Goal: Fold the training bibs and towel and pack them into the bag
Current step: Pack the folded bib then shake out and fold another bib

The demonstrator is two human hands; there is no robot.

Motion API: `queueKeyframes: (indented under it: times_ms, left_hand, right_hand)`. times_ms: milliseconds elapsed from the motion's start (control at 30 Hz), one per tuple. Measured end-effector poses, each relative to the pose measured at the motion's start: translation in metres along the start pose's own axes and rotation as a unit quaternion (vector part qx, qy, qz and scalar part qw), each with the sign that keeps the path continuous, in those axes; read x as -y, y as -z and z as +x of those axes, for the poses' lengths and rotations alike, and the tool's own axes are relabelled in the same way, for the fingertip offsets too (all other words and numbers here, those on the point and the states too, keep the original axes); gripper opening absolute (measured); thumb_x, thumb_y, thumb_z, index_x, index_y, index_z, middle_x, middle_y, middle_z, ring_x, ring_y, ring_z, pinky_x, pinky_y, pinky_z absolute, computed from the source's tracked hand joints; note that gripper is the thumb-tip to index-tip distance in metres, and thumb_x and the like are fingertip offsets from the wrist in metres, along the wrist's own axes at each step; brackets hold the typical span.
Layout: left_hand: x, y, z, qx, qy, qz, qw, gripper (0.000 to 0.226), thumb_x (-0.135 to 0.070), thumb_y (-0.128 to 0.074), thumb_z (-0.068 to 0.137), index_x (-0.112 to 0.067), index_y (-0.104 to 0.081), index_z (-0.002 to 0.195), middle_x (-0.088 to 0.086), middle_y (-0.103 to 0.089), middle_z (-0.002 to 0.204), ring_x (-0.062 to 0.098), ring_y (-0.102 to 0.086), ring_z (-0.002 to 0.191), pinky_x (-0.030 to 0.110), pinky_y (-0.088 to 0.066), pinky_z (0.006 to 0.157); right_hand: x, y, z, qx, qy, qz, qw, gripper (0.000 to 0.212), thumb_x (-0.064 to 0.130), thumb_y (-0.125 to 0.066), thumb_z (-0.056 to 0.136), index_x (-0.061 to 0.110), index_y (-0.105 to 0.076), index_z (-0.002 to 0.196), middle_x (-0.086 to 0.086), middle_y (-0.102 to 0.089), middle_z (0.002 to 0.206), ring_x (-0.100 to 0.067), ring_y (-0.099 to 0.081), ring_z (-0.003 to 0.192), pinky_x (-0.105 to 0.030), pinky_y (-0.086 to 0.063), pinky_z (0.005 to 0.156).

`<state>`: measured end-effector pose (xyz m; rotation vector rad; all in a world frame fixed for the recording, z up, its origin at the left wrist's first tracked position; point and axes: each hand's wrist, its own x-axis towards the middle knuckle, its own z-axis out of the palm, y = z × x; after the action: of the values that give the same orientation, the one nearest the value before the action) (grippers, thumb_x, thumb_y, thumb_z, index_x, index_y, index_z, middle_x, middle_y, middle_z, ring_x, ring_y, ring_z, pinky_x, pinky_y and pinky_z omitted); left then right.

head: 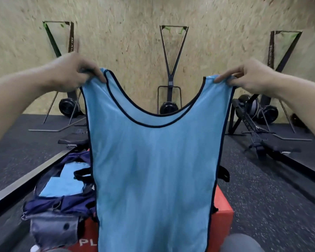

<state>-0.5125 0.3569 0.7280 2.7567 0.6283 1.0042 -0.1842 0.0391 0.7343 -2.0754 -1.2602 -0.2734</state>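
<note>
Held up at chest height by both shoulder straps: a light blue training bib with dark piping, hanging flat and full-length below the fingers. Left hand pinching the left strap, fingers curled tight over the fabric's top edge. Right hand pinching the right strap, fingertips narrow on the cloth, thumb side hidden behind it. Below and left of the left-hand fingers, an open navy bag, with folded light blue cloth inside; bib or towel, impossible to tell. Directly beneath the hanging bib, a red box bearing white lettering, partly hidden. Beyond the fingers, a chipboard wall with gym machines standing on dark rubber flooring.
</note>
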Motion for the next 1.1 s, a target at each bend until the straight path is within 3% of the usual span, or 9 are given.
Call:
queueKeyframes:
  times_ms: [67, 133, 200, 300, 500, 600, 867, 1033, 1100]
  left_hand:
    - [0.007, -0.025, 0.003, 0.022, 0.001, 0.013, 1.0, 0.033, -0.008, -0.054, 0.099, -0.031, -0.077, 0.092, 0.002, -0.069, 0.112, 0.038, -0.064, 0.1, 0.042, -0.055, 0.081]
    - [0.02, -0.05, 0.012, 0.038, 0.007, 0.02, 0.999, 0.033, -0.006, -0.054, 0.099, -0.028, -0.077, 0.091, -0.001, -0.068, 0.109, 0.023, -0.061, 0.099, 0.031, -0.045, 0.088]
    - [0.035, -0.076, 0.022, 0.056, 0.012, 0.023, 0.998, 0.034, -0.004, -0.053, 0.099, -0.027, -0.078, 0.092, -0.003, -0.068, 0.105, 0.015, -0.058, 0.099, 0.025, -0.039, 0.091]
    - [0.063, -0.121, 0.041, 0.095, 0.004, 0.038, 0.995, 0.036, -0.006, -0.053, 0.099, -0.032, -0.077, 0.092, -0.003, -0.069, 0.111, 0.018, -0.06, 0.105, 0.03, -0.043, 0.096]
    - [0.12, -0.218, 0.074, 0.16, 0.006, 0.033, 0.987, 0.029, -0.01, -0.054, 0.1, -0.028, -0.076, 0.106, -0.007, -0.068, 0.114, 0.018, -0.06, 0.11, 0.033, -0.045, 0.098]
    - [0.153, -0.268, 0.088, 0.184, 0.009, 0.035, 0.982, 0.031, -0.005, -0.056, 0.097, -0.026, -0.076, 0.109, -0.008, -0.069, 0.115, 0.018, -0.06, 0.113, 0.032, -0.043, 0.1]
    - [0.234, -0.417, 0.1, 0.234, 0.062, 0.026, 0.97, 0.046, 0.008, -0.043, 0.092, -0.017, -0.076, 0.112, 0.0, -0.071, 0.117, 0.023, -0.061, 0.111, 0.029, -0.044, 0.095]
    - [0.283, -0.469, 0.155, 0.203, 0.067, 0.041, 0.976, 0.047, 0.008, -0.044, 0.089, -0.02, -0.073, 0.113, 0.01, -0.066, 0.127, 0.035, -0.059, 0.118, 0.042, -0.048, 0.097]
    - [0.295, -0.477, 0.179, 0.207, 0.04, 0.057, 0.976, 0.044, -0.004, -0.05, 0.096, -0.023, -0.06, 0.134, 0.01, -0.05, 0.148, 0.036, -0.045, 0.136, 0.049, -0.039, 0.11]
  right_hand:
    - [-0.016, -0.022, 0.01, 0.012, -0.013, 0.001, 1.0, 0.03, 0.0, -0.055, 0.099, 0.019, -0.077, 0.108, -0.005, -0.064, 0.103, 0.007, -0.051, 0.044, -0.008, -0.035, 0.038]
    - [-0.031, -0.044, 0.023, 0.027, -0.013, -0.012, 0.999, 0.03, 0.001, -0.055, 0.099, 0.021, -0.077, 0.108, -0.001, -0.062, 0.106, 0.0, -0.049, 0.055, -0.007, -0.036, 0.039]
    - [-0.049, -0.069, 0.04, 0.047, -0.009, -0.027, 0.998, 0.031, 0.003, -0.057, 0.099, 0.025, -0.078, 0.106, 0.001, -0.062, 0.119, -0.005, -0.055, 0.077, -0.007, -0.044, 0.056]
    - [-0.081, -0.111, 0.067, 0.06, -0.016, -0.034, 0.997, 0.031, 0.005, -0.06, 0.098, 0.029, -0.079, 0.102, -0.001, -0.065, 0.127, -0.017, -0.059, 0.111, -0.024, -0.047, 0.087]
    - [-0.145, -0.201, 0.115, 0.07, -0.041, -0.06, 0.995, 0.032, 0.006, -0.058, 0.098, 0.032, -0.078, 0.099, 0.0, -0.066, 0.123, -0.015, -0.062, 0.089, -0.018, -0.049, 0.067]
    - [-0.176, -0.247, 0.133, 0.082, -0.049, -0.073, 0.993, 0.038, 0.006, -0.059, 0.095, 0.04, -0.077, 0.092, 0.001, -0.071, 0.118, -0.018, -0.064, 0.09, -0.026, -0.05, 0.072]
    - [-0.257, -0.386, 0.168, 0.163, -0.069, -0.147, 0.973, 0.039, 0.002, -0.055, 0.091, 0.031, -0.079, 0.103, 0.001, -0.073, 0.116, -0.024, -0.065, 0.108, -0.03, -0.049, 0.093]
    - [-0.276, -0.432, 0.229, 0.165, -0.037, -0.211, 0.963, 0.047, -0.004, -0.051, 0.087, 0.031, -0.077, 0.105, -0.005, -0.072, 0.12, -0.031, -0.063, 0.109, -0.034, -0.048, 0.093]
    - [-0.285, -0.442, 0.251, 0.142, -0.029, -0.227, 0.963, 0.054, -0.004, -0.048, 0.087, 0.03, -0.071, 0.123, -0.007, -0.062, 0.136, -0.035, -0.057, 0.12, -0.037, -0.046, 0.097]
